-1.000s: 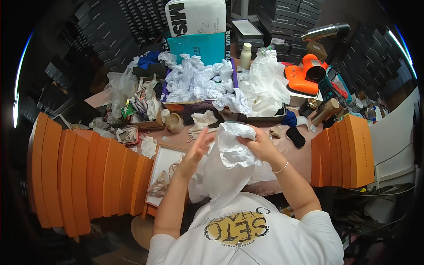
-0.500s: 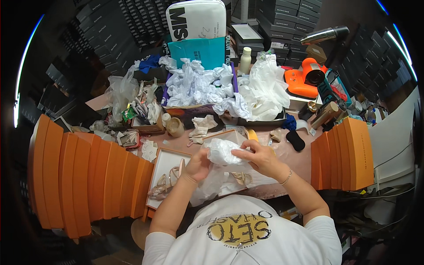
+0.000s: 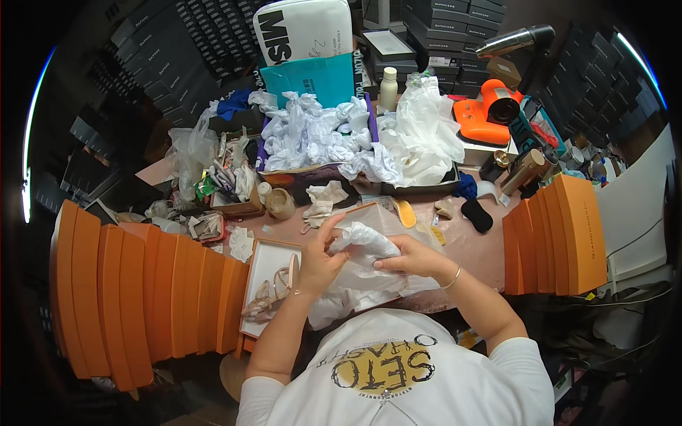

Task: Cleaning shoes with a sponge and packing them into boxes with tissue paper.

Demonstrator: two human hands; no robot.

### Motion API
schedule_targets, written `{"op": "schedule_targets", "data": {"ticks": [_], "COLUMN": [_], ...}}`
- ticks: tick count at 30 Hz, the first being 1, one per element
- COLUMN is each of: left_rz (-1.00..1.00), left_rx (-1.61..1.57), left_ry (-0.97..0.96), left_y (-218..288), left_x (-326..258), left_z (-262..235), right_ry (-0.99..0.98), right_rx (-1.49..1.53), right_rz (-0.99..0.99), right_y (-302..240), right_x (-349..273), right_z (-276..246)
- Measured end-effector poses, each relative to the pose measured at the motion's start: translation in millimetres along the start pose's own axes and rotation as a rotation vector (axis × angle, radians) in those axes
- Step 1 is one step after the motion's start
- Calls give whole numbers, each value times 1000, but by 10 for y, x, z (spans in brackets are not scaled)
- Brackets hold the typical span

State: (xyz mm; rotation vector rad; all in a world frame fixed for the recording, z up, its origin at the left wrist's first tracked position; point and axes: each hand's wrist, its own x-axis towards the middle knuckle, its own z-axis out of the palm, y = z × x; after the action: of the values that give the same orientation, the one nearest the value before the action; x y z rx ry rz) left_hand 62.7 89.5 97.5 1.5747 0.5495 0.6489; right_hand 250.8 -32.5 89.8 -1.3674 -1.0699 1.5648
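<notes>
We had the paper (image 3: 366, 240) slanting down rightward between our half-curled left hand (image 3: 320, 261), its grip unclear, and our right hand (image 3: 418, 257), which pinched its lower end.

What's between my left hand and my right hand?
Crumpled white wrapping lies between your left hand and your right hand, its right end in the right hand's grip. The head view shows it.
</notes>
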Motion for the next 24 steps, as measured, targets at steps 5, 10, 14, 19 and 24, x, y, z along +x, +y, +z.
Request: {"op": "schedule_targets", "data": {"ticks": [5,10,14,19,24], "left_rz": [-459,-507,-562,-392,-217], "left_rx": [-184,-525,-482,-242,-156], "left_ry": [-371,-293,-222,-388,-109], "left_y": [-399,-354,-357,-292,-203], "left_x": [-134,-209,-187,-116,-35], "left_z": [-131,-35,-15,-202,-649], "right_ry": [430,441,276,-79,-186], "right_rx": [-691,-1177,-1009,150,-97], "right_rz": [-468,-409,-586,-204,226], "right_y": [125,161,-50,-29,482], "right_x": [-22,-75,-202,-73,-427], "right_z": [126,261,138,38,-296]}}
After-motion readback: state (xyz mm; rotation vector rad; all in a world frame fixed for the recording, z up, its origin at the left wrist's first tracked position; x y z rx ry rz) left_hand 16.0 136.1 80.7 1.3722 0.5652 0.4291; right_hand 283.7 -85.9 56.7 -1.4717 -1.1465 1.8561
